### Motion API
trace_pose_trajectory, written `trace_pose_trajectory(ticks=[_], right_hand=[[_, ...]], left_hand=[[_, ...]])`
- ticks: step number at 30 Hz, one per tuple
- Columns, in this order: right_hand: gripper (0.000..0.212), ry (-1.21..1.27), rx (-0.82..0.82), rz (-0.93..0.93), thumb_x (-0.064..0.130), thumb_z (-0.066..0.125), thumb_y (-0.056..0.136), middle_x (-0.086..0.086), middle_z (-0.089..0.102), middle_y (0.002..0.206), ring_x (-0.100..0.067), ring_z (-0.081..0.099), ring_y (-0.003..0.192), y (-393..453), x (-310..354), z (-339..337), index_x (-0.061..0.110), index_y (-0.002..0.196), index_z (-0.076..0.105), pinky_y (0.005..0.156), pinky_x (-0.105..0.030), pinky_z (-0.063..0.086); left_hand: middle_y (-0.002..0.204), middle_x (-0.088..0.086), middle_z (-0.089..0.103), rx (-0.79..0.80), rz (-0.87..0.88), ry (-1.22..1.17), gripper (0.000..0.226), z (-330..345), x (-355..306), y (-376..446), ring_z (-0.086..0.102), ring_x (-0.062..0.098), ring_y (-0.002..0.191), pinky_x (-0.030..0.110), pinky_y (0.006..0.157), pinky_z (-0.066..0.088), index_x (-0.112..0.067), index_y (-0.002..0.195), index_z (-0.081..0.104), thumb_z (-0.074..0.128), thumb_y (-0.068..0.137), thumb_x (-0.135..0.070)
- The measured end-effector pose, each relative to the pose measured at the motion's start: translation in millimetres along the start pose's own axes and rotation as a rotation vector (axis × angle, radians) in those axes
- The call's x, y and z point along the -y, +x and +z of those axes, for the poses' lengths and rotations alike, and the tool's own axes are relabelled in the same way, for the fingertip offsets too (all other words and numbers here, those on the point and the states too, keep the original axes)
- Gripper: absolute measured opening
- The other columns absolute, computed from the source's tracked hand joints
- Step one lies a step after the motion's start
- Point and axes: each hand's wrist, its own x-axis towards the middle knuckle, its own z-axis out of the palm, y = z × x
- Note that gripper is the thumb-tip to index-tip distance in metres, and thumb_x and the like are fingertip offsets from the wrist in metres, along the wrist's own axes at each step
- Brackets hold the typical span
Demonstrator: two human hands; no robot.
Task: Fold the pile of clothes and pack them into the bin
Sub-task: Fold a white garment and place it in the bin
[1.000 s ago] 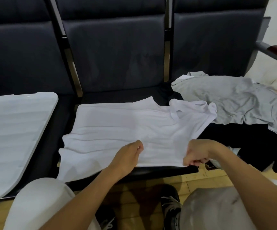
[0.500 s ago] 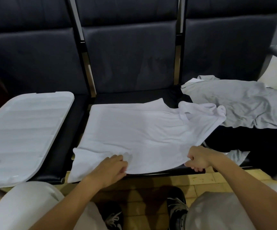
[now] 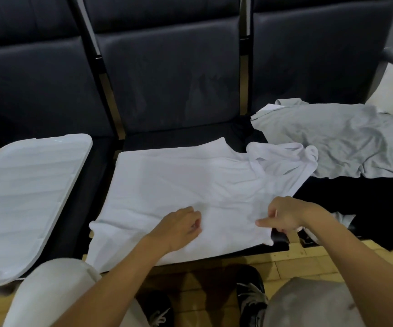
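Fingers of both hands (left, right) curl, pinching the white shirt.

Bare dark seat lies open behind the white shirt; white lid blocks left, grey garment crowds right.

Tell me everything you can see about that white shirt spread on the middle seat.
The white shirt looks like thin, soft cloth, sleeveless, lying mostly flat across the dark middle seat. Its neck end points right and is bunched against the grey garment; its hem hangs over the front edge at the left. The left hand rests on its near edge with fingers curled, and the right hand pinches the near right corner. It is not yet folded.
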Motion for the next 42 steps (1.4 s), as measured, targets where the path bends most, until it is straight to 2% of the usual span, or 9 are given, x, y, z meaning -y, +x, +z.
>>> trace_pose_trajectory(ticks=[5, 8, 14, 20, 23, 25, 29, 35, 42], right_hand=[[0.023, 0.210, -0.660, 0.083, 0.037, 0.064, 0.090, -0.009, 0.068, 0.102, -0.028, 0.063, 0.092, 18, -38, -48, 0.016, 0.099, 0.062, 0.078, -0.034, 0.049], [0.040, 0.470, -1.079, 0.104, 0.023, 0.070, 0.086, -0.021, 0.056, 0.119, -0.039, 0.059, 0.102, 27, -66, -62, 0.009, 0.121, 0.055, 0.082, -0.040, 0.047], [0.056, 0.656, -0.872, 0.155, 0.027, 0.073, 0.086, -0.016, 0.063, 0.121, -0.032, 0.061, 0.111, 45, -99, -67, 0.007, 0.134, 0.051, 0.082, -0.030, 0.042], [0.022, 0.747, -1.001, 0.100, 0.025, 0.066, 0.091, -0.007, 0.071, 0.077, -0.024, 0.065, 0.076, 59, -99, -77, 0.006, 0.082, 0.071, 0.066, -0.030, 0.046], [0.029, 0.995, -0.993, 0.105, 0.023, 0.061, 0.094, -0.001, 0.059, 0.064, -0.017, 0.055, 0.062, 55, -99, -84, 0.009, 0.069, 0.061, 0.055, -0.026, 0.042], [0.021, 1.554, -0.830, 0.041, 0.021, 0.057, 0.096, -0.006, 0.062, 0.074, -0.020, 0.059, 0.067, 49, -100, -93, 0.005, 0.083, 0.063, 0.060, -0.029, 0.053], [0.006, 2.244, -0.495, -0.086, 0.015, 0.054, 0.089, -0.003, 0.054, 0.070, -0.015, 0.054, 0.062, 39, -109, -97, 0.010, 0.086, 0.056, 0.061, -0.025, 0.053], [0.029, 2.296, -0.534, 0.000, 0.007, 0.055, 0.084, 0.003, 0.034, 0.051, -0.011, 0.037, 0.045, 23, -123, -95, 0.016, 0.059, 0.045, 0.051, -0.023, 0.041], [0.021, 2.221, -0.626, -0.022, -0.008, 0.056, 0.091, -0.014, 0.069, 0.102, -0.022, 0.069, 0.087, 17, -134, -94, -0.001, 0.109, 0.063, 0.069, -0.032, 0.062]], left_hand=[[0.099, -0.007, 0.057, -0.063, 0.013, -0.295, 0.010, -12, -30, 71, 0.058, 0.014, 0.089, 0.028, 0.084, 0.052, -0.027, 0.099, 0.058, 0.055, 0.097, -0.036], [0.101, -0.002, 0.059, -0.177, -0.031, -0.457, 0.022, -32, -55, 130, 0.057, 0.014, 0.089, 0.015, 0.074, 0.047, -0.020, 0.113, 0.056, 0.062, 0.095, -0.031], [0.123, -0.001, 0.046, -0.149, -0.031, -0.467, 0.072, -62, -103, 234, 0.045, 0.018, 0.118, 0.035, 0.099, 0.044, -0.030, 0.140, 0.036, 0.077, 0.081, -0.038], [0.099, -0.003, 0.060, -0.135, 0.030, -0.007, 0.012, -73, -130, 278, 0.058, 0.021, 0.095, 0.036, 0.084, 0.047, -0.025, 0.101, 0.058, 0.060, 0.091, -0.030], [0.082, 0.001, 0.062, -0.217, -0.008, -0.232, 0.014, -95, -141, 286, 0.057, 0.017, 0.074, 0.029, 0.066, 0.047, -0.015, 0.083, 0.063, 0.057, 0.091, -0.025], [0.074, 0.004, 0.051, -0.210, -0.100, -0.583, 0.022, -112, -154, 288, 0.049, 0.019, 0.071, 0.031, 0.068, 0.042, -0.009, 0.078, 0.059, 0.053, 0.091, -0.026], [0.069, 0.005, 0.045, 0.101, -0.185, -1.242, 0.016, -138, -171, 290, 0.047, 0.017, 0.061, 0.031, 0.065, 0.041, -0.011, 0.077, 0.049, 0.052, 0.090, -0.020], [0.112, 0.016, 0.066, 0.112, -0.215, -1.305, 0.032, -148, -186, 312, 0.059, 0.015, 0.065, 0.029, 0.061, 0.053, -0.006, 0.121, 0.062, 0.060, 0.093, -0.020], [0.124, 0.011, 0.056, -0.168, -0.189, -1.024, 0.035, -129, -198, 345, 0.060, 0.027, 0.113, 0.044, 0.098, 0.053, -0.018, 0.112, 0.059, 0.076, 0.083, -0.010]])
